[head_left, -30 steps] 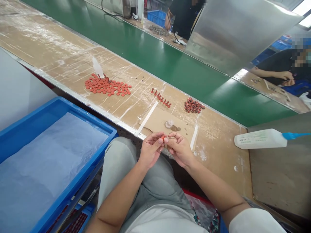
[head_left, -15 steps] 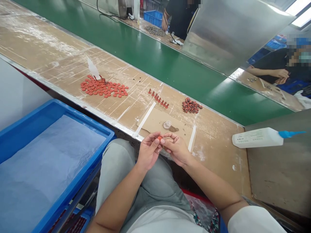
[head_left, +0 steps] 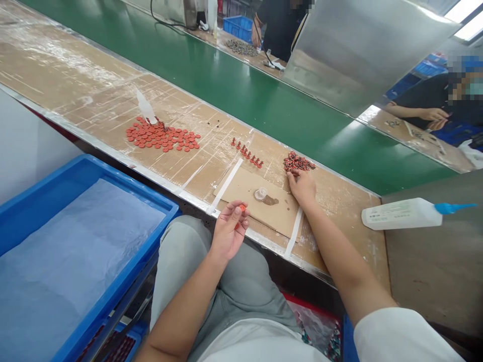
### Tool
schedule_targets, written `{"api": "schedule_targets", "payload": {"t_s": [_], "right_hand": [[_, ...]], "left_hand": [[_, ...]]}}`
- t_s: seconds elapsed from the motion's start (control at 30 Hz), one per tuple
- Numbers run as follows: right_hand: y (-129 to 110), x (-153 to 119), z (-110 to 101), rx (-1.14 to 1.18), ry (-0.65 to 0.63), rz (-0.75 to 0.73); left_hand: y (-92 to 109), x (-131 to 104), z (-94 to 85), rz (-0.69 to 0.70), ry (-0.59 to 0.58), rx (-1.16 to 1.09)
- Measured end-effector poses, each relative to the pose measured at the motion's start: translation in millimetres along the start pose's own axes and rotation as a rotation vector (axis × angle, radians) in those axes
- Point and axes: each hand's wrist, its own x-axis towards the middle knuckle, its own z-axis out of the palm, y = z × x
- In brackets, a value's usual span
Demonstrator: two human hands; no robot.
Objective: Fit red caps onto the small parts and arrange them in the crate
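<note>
Parts pile: a jumbled heap of small red-and-black parts [head_left: 299, 162] sits near the far edge of the tabletop [head_left: 343, 211], towards its far right corner.
Right hand: this hand [head_left: 304, 189] is at the heap's near side, fingertips touching it or just beside it. I can't tell whether its grip has closed on a part.
Direction: from those fingertips the heap spreads away towards the far edge and slightly right. Its longer side runs roughly along that edge, while the single parts point every which way.
Nearer hand: the right, clearly; the left hand [head_left: 225, 235] is well apart, over the near edge.
Left grip: thumb and fingers pinch a red disc [head_left: 242, 207]; another bit of red shows lower among the fingers.
Cardboard: the sheet [head_left: 277, 217] lies between the heap and the near edge, with a small clear cup [head_left: 260, 194] on it.
Standing row: upright red-based pieces [head_left: 247, 153] line up left of the heap.
Loose discs: a broad scatter of red discs [head_left: 162, 136] lies farther left.
</note>
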Motion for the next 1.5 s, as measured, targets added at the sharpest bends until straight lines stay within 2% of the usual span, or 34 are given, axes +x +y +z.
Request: {"api": "schedule_targets", "payload": {"t_s": [0.13, 0.5, 0.7, 1.0, 1.17, 1.23, 1.37, 1.5], "right_hand": [[6, 2, 8, -0.023, -0.008, 0.004], [12, 0, 10, 0.054, -0.004, -0.024], [9, 0, 9, 0.081, -0.043, -0.045], [8, 0, 9, 0.085, -0.033, -0.077], [7, -4, 2, 0.210, -0.041, -0.041], [5, -8, -5, 0.258, -0.046, -0.118], [-4, -18, -21, 0.339, -0.098, -0.407], [-14, -27, -31, 0.276, -0.197, -0.611]], "left_hand": [[-1, 3, -0.7, 0.021, 0.017, 0.016], [-4, 5, -0.2, 0.001, 0.035, 0.042], [-3, 5, -0.3, 0.003, 0.048, 0.041], [-3, 4, 2.3, -0.005, 0.064, 0.056], [-1, 3, 3.8, -0.005, 0.056, 0.084], [-1, 2, 3.9, -0.006, 0.047, 0.084], [-1, 2, 3.5, -0.014, 0.038, 0.069], [-2, 2, 3.2, -0.019, 0.036, 0.067]]}}
